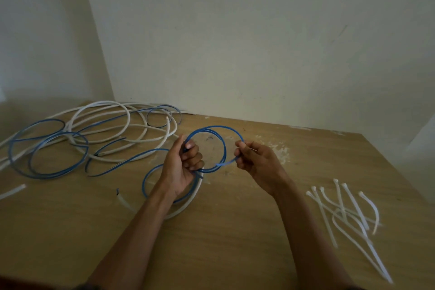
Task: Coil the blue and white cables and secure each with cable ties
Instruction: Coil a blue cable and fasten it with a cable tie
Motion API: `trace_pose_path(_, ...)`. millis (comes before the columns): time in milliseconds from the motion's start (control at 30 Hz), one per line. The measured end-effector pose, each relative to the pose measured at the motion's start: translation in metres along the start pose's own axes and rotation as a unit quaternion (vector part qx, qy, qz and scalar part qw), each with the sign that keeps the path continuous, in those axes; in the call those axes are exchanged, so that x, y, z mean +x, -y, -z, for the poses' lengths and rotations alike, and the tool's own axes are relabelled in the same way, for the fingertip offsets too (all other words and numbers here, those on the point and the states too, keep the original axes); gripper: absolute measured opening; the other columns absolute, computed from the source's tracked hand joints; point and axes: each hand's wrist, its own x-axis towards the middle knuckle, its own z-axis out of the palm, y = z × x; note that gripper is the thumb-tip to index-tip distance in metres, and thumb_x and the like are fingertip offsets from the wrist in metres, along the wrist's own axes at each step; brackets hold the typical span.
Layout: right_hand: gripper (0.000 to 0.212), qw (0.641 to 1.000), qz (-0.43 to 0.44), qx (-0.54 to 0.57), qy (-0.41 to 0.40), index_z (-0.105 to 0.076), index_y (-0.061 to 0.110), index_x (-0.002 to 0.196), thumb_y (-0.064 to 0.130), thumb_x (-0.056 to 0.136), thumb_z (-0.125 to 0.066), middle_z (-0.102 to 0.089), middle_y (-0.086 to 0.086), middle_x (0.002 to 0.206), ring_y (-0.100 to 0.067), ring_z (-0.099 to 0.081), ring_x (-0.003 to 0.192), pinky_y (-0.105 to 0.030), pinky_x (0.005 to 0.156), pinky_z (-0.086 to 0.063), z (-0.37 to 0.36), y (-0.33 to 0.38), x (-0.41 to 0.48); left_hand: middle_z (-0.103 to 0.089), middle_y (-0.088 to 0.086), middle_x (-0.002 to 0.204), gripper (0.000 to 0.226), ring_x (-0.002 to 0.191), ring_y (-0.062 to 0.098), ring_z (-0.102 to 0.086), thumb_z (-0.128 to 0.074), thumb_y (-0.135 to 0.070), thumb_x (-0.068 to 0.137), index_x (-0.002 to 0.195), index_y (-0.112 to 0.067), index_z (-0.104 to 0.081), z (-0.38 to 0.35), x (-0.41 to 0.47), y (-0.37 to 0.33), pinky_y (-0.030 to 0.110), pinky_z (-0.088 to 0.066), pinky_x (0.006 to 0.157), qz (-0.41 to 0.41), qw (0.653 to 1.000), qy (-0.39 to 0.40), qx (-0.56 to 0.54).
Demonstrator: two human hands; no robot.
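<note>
Above the middle of the wooden table, my left hand grips a small coil of the blue cable, with two or three loops showing. My right hand pinches the same blue cable on the coil's right side. The rest of the blue cable trails left in loose loops across the table. Tangled with it at the back left lies the white cable, and one white length curves under my left wrist. Several white cable ties lie scattered at the right.
A short white cable piece lies at the table's left edge. White walls close the back and meet in a corner at the left. The table's right edge runs diagonally past the ties. Pale scuffs mark the wood behind my right hand.
</note>
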Motion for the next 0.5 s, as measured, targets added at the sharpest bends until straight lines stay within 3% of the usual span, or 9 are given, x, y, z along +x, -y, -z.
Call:
trace_pose_path(167, 0.011, 0.990, -0.059, 0.117, -0.058, -0.061, 0.003, 0.086, 0.003, 0.097, -0.059, -0.065, -0.011, 0.075, -0.016, -0.071, 0.066, -0.020, 0.064, -0.058, -0.024, -0.016, 0.001, -0.028, -0.001, 0.064, 0.036, 0.052, 0.012, -0.029, -0.035, -0.037, 0.104, 0.078, -0.016, -0.045, -0.013, -0.002, 0.016, 0.029, -0.029, 0.057, -0.029, 0.999, -0.001, 0.031)
trace_pose_path(367, 0.005, 0.969, -0.116, 0.203, -0.083, -0.057, -0.001, 0.094, -0.003, 0.094, -0.062, -0.069, -0.014, 0.073, -0.020, -0.074, 0.066, -0.021, 0.061, -0.059, -0.045, -0.033, -0.002, -0.038, -0.001, 0.064, 0.032, 0.057, 0.013, -0.035, -0.044, -0.035, 0.103, 0.076, -0.017, -0.043, -0.010, 0.002, 0.016, 0.029, -0.031, 0.061, -0.047, 0.997, -0.053, 0.001)
trace_pose_path(433, 0.017, 0.976, -0.112, 0.160, -0.092, -0.054, -0.001, 0.106, 0.001, 0.094, -0.065, -0.070, -0.016, 0.077, -0.021, -0.073, 0.066, -0.023, 0.060, -0.058, -0.049, -0.036, -0.005, -0.043, 0.002, 0.065, 0.030, 0.057, 0.015, -0.042, -0.044, -0.028, 0.104, 0.076, -0.017, -0.042, -0.011, 0.000, 0.017, 0.029, -0.035, 0.060, -0.066, 0.995, -0.065, 0.031)
trace_pose_path(500, 0.030, 0.992, -0.087, -0.011, -0.095, -0.050, 0.000, 0.112, 0.011, 0.093, -0.070, -0.072, -0.016, 0.080, -0.019, -0.070, 0.061, -0.025, 0.056, -0.056, -0.049, -0.038, -0.007, -0.039, 0.002, 0.057, 0.033, 0.048, 0.017, -0.041, -0.040, -0.024, 0.106, 0.074, -0.016, -0.041, -0.012, -0.001, 0.019, 0.028, -0.037, 0.051, -0.093, 0.987, -0.095, 0.088)
